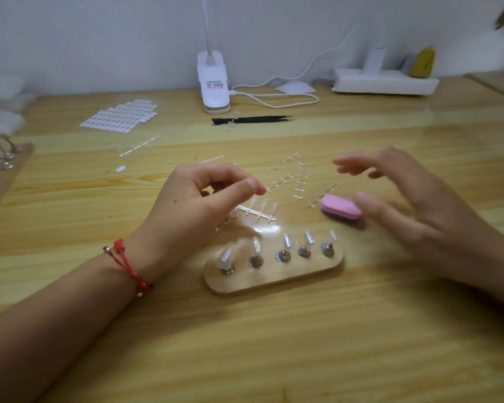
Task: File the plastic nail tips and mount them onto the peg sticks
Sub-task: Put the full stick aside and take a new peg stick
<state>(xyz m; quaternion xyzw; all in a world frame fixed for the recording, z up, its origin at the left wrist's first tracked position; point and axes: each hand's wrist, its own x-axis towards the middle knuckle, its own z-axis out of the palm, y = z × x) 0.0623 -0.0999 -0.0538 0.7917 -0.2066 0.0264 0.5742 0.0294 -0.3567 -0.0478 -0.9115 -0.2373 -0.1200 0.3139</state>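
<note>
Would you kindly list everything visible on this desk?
wooden peg stand: one, tan, front centre, five pegs carrying clear tips
buffer block: one, pink, right of centre
nail tip strips: several, clear, scattered mid-desk
sticker sheet: one, white, back left
tweezers: one, black, back centre
clip lamp: one, white, back centre
power strip: one, white, back right
left hand: one, red bracelet, fingers curled, over the strips
right hand: one, open, beside the block

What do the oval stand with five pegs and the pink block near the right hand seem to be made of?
The stand looks like pale wood, smooth, unpainted: grain shows. The pink block seems layered foam, matte, with a purple layer beneath; its grit is too blurred to tell.
</note>
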